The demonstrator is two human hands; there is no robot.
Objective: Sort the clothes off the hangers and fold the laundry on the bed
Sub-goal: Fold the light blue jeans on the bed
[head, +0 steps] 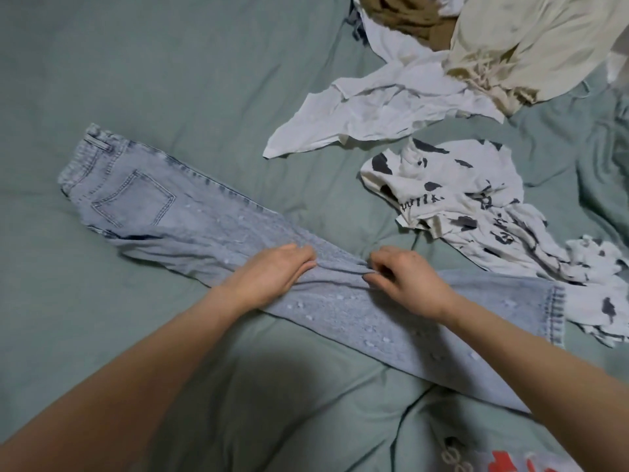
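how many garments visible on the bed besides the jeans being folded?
4 that I can tell apart: white shirt at centre top, black-patterned white top at right, cream garment at top right, brown one at the top edge. The pile may hide more.

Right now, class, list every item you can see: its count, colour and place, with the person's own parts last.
jeans: one, light blue, laid flat across the bed's middle
white garment: one, crumpled, upper centre
black-patterned top: one, white, right
cream garment: one, top right
brown garment: one, top edge
bed cover: one, grey-green, under everything
left hand: flat on jeans
right hand: fingers pinching a denim fold
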